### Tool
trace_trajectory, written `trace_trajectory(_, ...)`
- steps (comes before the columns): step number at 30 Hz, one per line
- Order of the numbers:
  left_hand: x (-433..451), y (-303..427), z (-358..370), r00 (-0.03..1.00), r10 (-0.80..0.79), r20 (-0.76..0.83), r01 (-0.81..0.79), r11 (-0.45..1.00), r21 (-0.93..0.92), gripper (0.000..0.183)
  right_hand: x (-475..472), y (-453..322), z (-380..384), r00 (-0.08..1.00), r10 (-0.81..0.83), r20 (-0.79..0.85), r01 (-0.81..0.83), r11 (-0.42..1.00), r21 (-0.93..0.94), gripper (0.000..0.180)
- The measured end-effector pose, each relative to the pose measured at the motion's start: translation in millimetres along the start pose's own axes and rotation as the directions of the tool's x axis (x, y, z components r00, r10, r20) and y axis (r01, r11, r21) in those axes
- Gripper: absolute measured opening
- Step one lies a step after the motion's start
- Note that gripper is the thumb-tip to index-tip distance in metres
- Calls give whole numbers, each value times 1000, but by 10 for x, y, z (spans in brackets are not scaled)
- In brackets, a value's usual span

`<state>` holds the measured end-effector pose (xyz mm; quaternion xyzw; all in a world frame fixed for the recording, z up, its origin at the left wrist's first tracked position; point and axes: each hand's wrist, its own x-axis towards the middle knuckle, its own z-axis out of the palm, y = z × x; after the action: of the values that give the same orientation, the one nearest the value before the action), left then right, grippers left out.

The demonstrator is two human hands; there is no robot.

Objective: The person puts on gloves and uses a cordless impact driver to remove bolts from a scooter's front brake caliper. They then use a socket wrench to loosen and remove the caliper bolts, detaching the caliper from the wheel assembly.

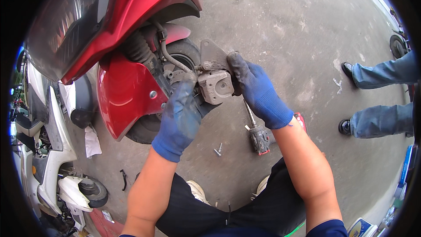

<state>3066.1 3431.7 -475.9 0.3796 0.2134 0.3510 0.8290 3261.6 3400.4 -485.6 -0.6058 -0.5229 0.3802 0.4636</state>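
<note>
Both my hands wear blue work gloves with dark, soiled palms. My right hand [256, 89] grips the right side of a dirty brake caliper [216, 87] and its flat metal bracket [212, 52]. At the caliper's left, my left hand [181, 115] holds the end of the brake hose [174, 60] where it meets the caliper; its fingertips are blurred. The caliper is held off the front wheel [187, 51] of a red scooter, beside the red front fender [126, 95]. On the floor below my right hand lies a cordless impact wrench [260, 138] with a long socket extension.
Several bolts [218, 150] lie on the concrete floor between my feet and the wheel. A black lever [123, 180] lies at the lower left, near a white scooter [54, 151]. A person in jeans [381, 74] stands at the right. Boxes [361, 228] are at the lower right.
</note>
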Motion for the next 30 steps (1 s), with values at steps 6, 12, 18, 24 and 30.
trace_trajectory(6, -24, -69, -153, 985, -11, -170, 26, 996, 85, 51, 0, -251, 23, 968, 240, 79, -250, 955, 157, 41)
trace_trajectory(12, -41, -192, -318, 994, 70, -80, -43, 954, 297, 49, -41, 91, 219, 998, 61, -10, -58, 982, 182, 46)
trace_trajectory(18, -118, 62, 10, 997, 71, 16, -62, 711, 701, 56, -35, -38, 190, 990, 122, -70, -97, 954, 285, 53)
trace_trajectory(24, -91, 118, 117, 999, -1, -38, 28, 693, 720, 64, -30, -160, 101, 961, 274, 28, -265, 892, 365, 53)
trace_trajectory(30, -19, -148, -171, 971, 89, -224, -19, 955, 295, 54, -211, -244, 289, 998, 55, 44, -57, 997, 58, 40)
